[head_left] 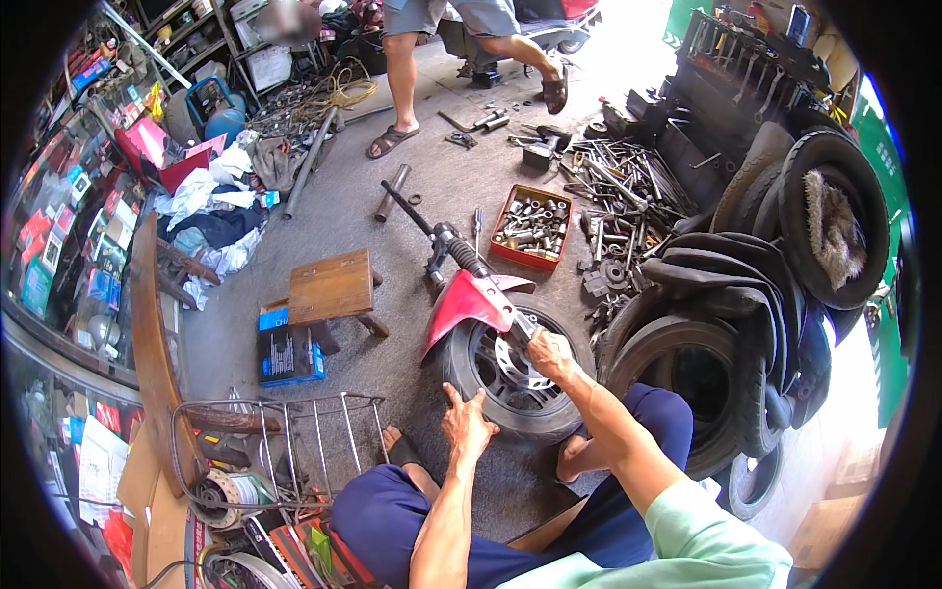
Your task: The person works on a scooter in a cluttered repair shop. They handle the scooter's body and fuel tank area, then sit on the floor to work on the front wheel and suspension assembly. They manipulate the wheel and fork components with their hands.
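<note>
A motorcycle front fork point(469, 257) with a red fender point(461, 312) and a wheel point(538, 420) lies tilted on the floor before me. My right hand point(551, 355) grips the lower fork leg beside the brake disc point(510, 365). At the tyre's lower left edge is my left hand point(467, 424), its fingers apart, the fingertips on or close to the rubber. Just behind the wheel sits a red tray point(503, 254) full of sockets.
Loose tools point(628, 182) and piled tyres point(726, 334) crowd the right. On the left are a wooden stool point(329, 280), blue box point(289, 363), metal rack point(343, 412) and glass cases point(74, 245). Another person's legs point(400, 88) are at the back, near a scooter point(579, 15).
</note>
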The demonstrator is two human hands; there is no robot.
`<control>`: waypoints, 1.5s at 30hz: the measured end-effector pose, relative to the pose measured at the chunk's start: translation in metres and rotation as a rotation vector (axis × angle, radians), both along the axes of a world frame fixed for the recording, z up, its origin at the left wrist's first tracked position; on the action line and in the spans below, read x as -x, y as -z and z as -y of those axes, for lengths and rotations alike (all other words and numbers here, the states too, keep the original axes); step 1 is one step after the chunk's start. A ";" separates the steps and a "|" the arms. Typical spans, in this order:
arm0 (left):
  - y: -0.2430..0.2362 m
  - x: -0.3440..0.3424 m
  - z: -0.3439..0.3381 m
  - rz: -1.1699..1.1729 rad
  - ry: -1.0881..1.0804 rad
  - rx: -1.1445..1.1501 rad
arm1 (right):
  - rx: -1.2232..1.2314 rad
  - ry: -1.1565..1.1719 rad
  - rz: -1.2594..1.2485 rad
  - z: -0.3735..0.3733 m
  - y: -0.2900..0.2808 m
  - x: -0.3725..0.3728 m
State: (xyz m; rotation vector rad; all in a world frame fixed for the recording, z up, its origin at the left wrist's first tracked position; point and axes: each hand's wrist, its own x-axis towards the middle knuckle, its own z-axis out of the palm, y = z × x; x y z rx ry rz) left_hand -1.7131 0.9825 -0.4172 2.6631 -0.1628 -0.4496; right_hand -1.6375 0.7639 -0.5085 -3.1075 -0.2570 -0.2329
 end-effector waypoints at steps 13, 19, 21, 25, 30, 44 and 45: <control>0.000 0.001 -0.002 -0.025 -0.060 0.012 | -0.067 0.063 -0.035 -0.008 -0.016 0.005; -0.004 0.002 -0.001 -0.004 -0.046 0.011 | 0.012 0.161 -0.132 -0.010 -0.006 -0.001; -0.004 0.001 -0.002 -0.009 -0.048 0.010 | 0.017 0.177 -0.180 -0.013 -0.009 -0.003; -0.003 0.001 -0.003 -0.020 -0.051 -0.001 | 0.085 0.143 -0.264 -0.016 -0.016 -0.004; -0.004 0.000 0.000 -0.027 -0.053 0.005 | 0.148 0.176 -0.267 -0.020 -0.023 -0.002; -0.004 0.001 -0.001 -0.019 -0.058 0.012 | 0.012 0.228 -0.308 -0.025 -0.036 0.002; -0.004 0.001 -0.001 -0.021 -0.056 0.008 | 0.009 0.221 -0.304 -0.025 -0.034 0.002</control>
